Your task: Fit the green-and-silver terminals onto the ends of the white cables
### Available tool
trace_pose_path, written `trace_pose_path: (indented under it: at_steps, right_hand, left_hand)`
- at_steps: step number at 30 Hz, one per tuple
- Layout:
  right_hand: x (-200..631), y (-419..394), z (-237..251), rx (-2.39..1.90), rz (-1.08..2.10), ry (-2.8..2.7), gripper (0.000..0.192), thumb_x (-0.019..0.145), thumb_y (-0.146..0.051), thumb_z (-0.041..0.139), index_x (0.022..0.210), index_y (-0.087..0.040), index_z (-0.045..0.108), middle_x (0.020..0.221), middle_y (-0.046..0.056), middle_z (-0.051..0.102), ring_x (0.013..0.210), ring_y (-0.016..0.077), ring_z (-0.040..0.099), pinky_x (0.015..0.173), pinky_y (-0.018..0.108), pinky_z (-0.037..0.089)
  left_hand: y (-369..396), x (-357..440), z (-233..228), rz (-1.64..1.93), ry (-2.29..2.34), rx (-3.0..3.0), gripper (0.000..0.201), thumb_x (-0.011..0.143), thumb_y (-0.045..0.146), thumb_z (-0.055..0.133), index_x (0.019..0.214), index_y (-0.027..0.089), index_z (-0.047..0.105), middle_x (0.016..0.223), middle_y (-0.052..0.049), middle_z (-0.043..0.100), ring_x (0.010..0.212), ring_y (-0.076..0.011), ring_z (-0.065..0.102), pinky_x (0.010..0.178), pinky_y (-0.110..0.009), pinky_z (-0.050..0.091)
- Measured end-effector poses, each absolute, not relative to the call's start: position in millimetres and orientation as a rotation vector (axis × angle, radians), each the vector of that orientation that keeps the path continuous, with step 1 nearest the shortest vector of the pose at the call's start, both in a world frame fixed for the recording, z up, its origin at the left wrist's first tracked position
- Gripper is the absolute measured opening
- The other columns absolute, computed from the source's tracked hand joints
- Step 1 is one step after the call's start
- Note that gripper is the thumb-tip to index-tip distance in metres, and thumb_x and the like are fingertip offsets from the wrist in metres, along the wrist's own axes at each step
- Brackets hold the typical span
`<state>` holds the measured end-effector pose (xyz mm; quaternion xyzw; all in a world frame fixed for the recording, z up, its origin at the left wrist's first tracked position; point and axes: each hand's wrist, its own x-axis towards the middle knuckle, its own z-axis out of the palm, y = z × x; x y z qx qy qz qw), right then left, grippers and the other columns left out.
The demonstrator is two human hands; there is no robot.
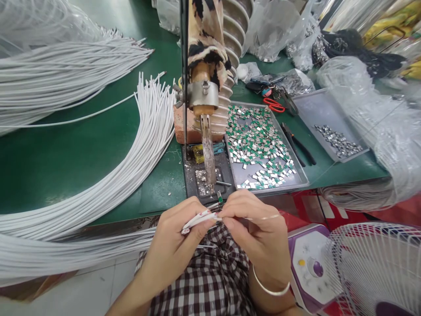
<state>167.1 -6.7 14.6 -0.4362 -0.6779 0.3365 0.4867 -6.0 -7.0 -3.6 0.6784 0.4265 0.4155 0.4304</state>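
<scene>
My left hand (180, 237) is closed around several white cables (197, 219), their stripped ends pointing toward my other hand. My right hand (258, 232) pinches a thin pale wire (263, 217) at the cable ends; whether its fingers also grip a cable is hidden. Just beyond the fingertips shows a small green circuit board (219, 196). Above the hands a soldering iron (207, 149) points down, clamped by a metal collar (204, 95). Its tip is over a dark stand (194, 186) strewn with solder residue.
A tray (301, 181) of small green-and-silver boards lies right of the iron. Black pliers (301, 147), red-handled scissors (274, 105) and a tray (315, 103) of metal parts lie beyond. White cable bundles (131, 162) cover the left. A fan (378, 263) stands at lower right.
</scene>
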Motion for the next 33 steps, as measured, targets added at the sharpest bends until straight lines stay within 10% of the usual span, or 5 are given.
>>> trace_pose_path:
  at_steps: [5, 13, 33]
  right_hand:
    - [170.0, -2.0, 17.2, -1.118, 1.000, -1.641, 0.023, 0.090, -0.015, 0.056, 0.070, -0.020, 0.065, 0.067, 0.001, 0.068, 0.066, 0.0148, 0.062, 0.063, 0.029, 0.051]
    - [203.9, 56.7, -8.1, -1.964, 0.113, -1.687, 0.034, 0.098, -0.038, 0.055, 0.071, -0.020, 0.065, 0.077, 0.011, 0.070, 0.081, 0.0271, 0.066, 0.073, 0.037, 0.048]
    - [148.9, -2.0, 1.9, -1.238, 0.762, -1.335, 0.011, 0.082, -0.011, 0.070, 0.085, -0.021, 0.072, 0.077, 0.000, 0.076, 0.063, 0.0121, 0.072, 0.057, 0.020, 0.061]
  left_hand:
    - [-5.7, -11.8, -9.5, 1.110, 0.989, 1.662, 0.019, 0.094, 0.009, 0.060, 0.084, 0.022, 0.068, 0.075, 0.003, 0.063, 0.067, -0.0104, 0.058, 0.063, -0.021, 0.043]
    - [-5.5, -22.6, -23.1, 1.222, 1.165, 1.460, 0.024, 0.093, 0.014, 0.061, 0.088, 0.029, 0.079, 0.090, -0.001, 0.065, 0.080, -0.0157, 0.061, 0.067, -0.026, 0.046]
    - [1.3, 5.2, -6.6, 1.259, 1.221, 1.387, 0.025, 0.088, 0.014, 0.060, 0.071, 0.022, 0.076, 0.088, -0.003, 0.083, 0.079, -0.0186, 0.076, 0.072, -0.027, 0.058]
